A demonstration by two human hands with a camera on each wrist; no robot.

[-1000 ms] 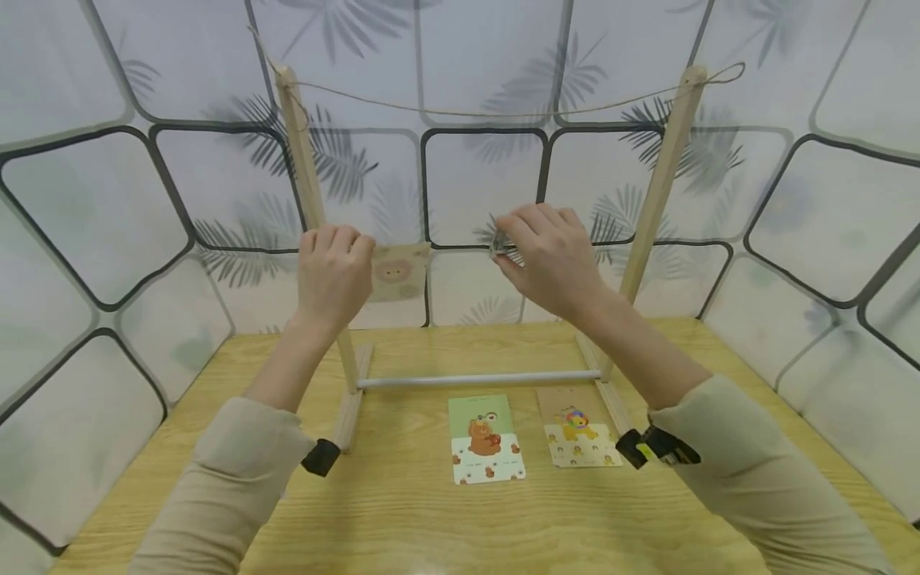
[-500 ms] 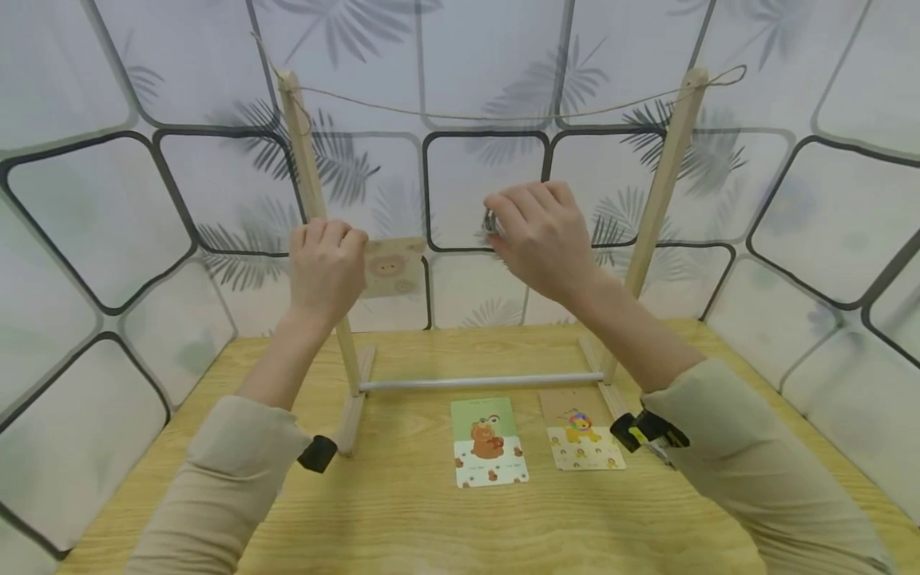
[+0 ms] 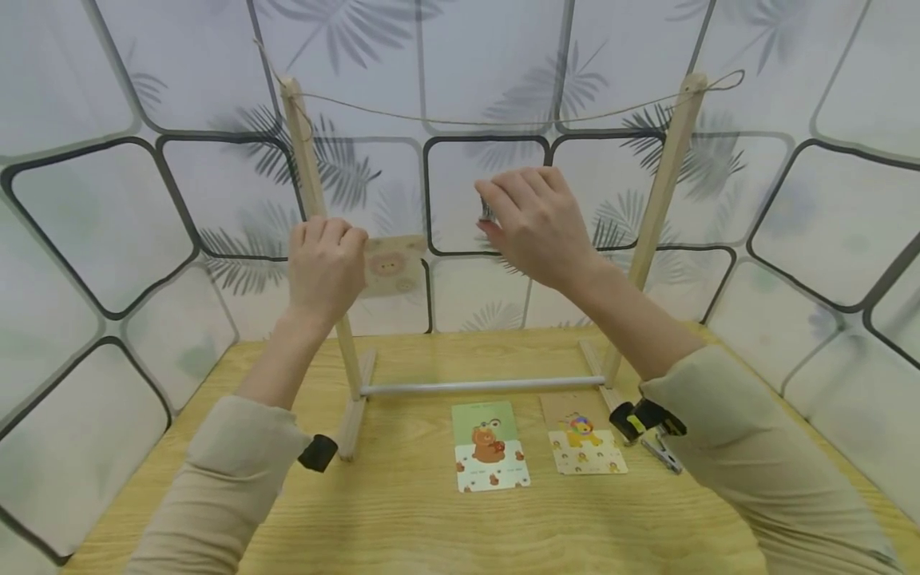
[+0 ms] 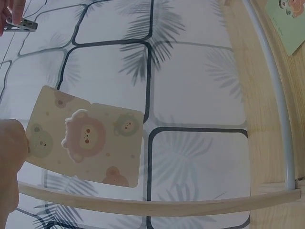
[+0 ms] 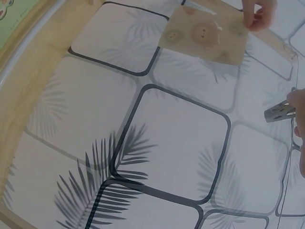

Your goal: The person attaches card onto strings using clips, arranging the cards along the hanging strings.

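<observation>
My left hand [image 3: 327, 262] pinches one end of a beige card [image 4: 90, 140] printed with pink and green bear faces, held up beside the left wooden post [image 3: 305, 156]. To the right and a little higher, my right hand [image 3: 539, 228] pinches a metal clip [image 5: 279, 112] between thumb and fingers. The clip also shows in the left wrist view, apart from the card. Above both hands a thin twine [image 3: 460, 122] sags between the two posts, and neither hand touches it in the head view.
On the wooden table [image 3: 402, 511] lie a green bear card [image 3: 490, 447] and a brown-and-yellow lion card [image 3: 583, 435]. Another metal clip [image 3: 662, 452] lies by the right sleeve. A white rod [image 3: 481, 386] joins the feet of the stand. Patterned fabric [image 3: 485, 48] encloses the back and sides.
My right hand has risen and shifted slightly left with the clip. The left hand moved slightly up and left with the card, then stayed. The clip on the table has come into view.
</observation>
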